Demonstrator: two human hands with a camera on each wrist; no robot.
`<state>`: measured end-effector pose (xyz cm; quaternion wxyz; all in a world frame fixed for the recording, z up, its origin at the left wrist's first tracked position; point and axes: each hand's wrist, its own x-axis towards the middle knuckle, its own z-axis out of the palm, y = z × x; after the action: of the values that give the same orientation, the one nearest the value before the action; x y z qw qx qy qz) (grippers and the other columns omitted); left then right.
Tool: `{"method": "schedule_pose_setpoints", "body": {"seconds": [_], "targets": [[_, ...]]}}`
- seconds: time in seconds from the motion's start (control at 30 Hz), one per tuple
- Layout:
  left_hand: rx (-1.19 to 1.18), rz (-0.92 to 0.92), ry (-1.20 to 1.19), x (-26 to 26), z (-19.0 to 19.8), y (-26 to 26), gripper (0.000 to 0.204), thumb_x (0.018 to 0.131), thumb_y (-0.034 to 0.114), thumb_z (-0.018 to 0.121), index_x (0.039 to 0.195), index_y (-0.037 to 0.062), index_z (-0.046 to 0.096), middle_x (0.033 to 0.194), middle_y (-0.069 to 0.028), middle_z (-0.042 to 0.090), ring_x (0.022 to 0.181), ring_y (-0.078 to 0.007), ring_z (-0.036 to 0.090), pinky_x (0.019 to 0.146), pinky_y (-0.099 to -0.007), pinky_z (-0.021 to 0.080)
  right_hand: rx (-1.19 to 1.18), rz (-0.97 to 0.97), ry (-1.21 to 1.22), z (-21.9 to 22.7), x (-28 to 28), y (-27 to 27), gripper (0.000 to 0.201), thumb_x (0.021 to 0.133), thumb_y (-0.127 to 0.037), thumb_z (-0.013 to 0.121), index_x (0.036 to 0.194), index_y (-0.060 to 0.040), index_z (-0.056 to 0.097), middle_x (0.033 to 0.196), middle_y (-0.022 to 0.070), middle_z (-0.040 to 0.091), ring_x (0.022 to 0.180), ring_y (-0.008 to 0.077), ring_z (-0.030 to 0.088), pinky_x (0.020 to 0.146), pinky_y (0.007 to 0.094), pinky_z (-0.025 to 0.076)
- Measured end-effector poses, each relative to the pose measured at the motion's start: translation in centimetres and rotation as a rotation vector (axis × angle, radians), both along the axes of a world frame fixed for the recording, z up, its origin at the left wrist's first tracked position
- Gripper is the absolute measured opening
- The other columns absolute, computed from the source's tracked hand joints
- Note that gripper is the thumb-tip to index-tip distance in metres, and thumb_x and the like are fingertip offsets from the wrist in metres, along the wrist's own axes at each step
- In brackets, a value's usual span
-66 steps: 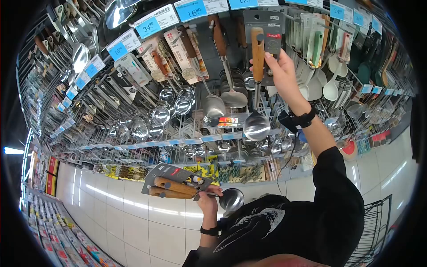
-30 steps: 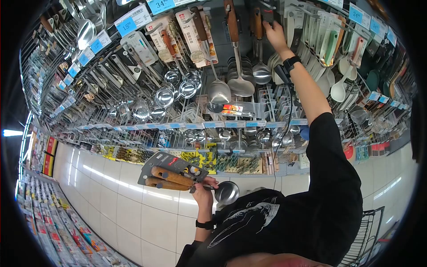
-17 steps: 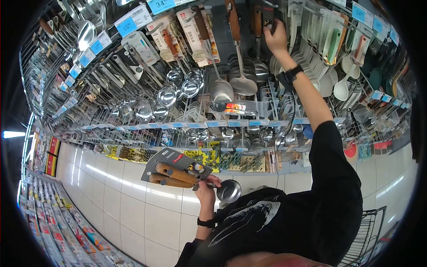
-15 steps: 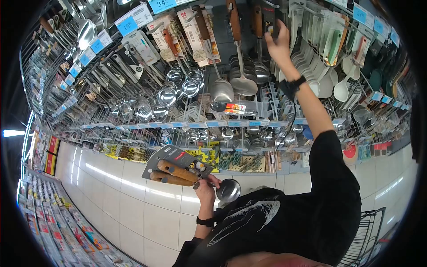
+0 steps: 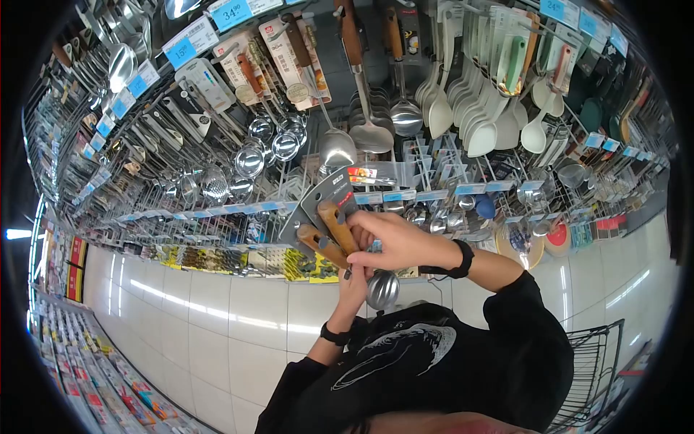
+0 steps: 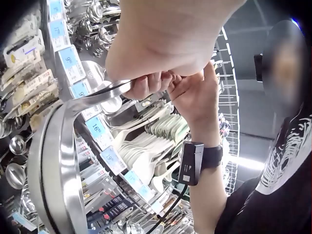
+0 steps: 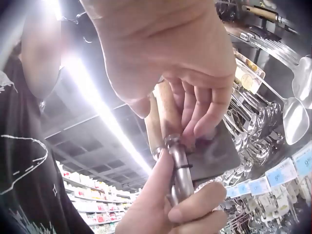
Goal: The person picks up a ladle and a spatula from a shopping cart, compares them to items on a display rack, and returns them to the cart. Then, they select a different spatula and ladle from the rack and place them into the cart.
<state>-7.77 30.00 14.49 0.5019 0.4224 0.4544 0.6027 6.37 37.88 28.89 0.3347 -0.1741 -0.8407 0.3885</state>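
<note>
Left hand [image 5: 353,289] closed round the shafts of 2 ladles [image 5: 383,291]; right hand [image 5: 408,242] gripping 1 wooden handle [image 5: 331,217] beside the grey card [image 5: 334,189]. Ladles in front of rack [image 5: 256,207]. Step, judged: aligning or comparing the pair. Next move calls for steady left hold, right adjusting handle angle

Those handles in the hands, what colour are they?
The handles are wood-brown; the head view shows it best.
</note>
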Motion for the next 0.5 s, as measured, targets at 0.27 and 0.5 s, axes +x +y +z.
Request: {"method": "schedule_pose_setpoints", "body": {"seconds": [0.27,0.5], "targets": [[-0.042,-0.068,-0.049,1.2,0.2,0.0,0.032,0.099,0.033,0.035,0.087,0.0055,0.046,0.072,0.0015,0.046,0.061,-0.0054,0.04,0.052,-0.0204,0.03,-0.058,-0.18,0.054,-2.2,0.2,-0.4,0.034,0.076,-0.022,0.072,0.093,0.0002,0.053,0.072,0.0086,0.055,0.062,0.0202,0.057,0.058,0.0293,0.048],[0.035,-0.059,-0.184,1.1,-0.3,0.0,0.089,0.078,0.079,0.011,0.111,0.0056,0.047,0.08,-0.0022,0.052,0.065,-0.0099,0.043,0.055,-0.0219,0.03,0.046,-0.304,0.117,-3.0,0.0,-0.4,0.03,0.076,-0.016,0.071,0.094,0.0009,0.054,0.116,0.0176,0.046,0.108,0.0271,0.049,0.089,0.0337,0.039]]}}
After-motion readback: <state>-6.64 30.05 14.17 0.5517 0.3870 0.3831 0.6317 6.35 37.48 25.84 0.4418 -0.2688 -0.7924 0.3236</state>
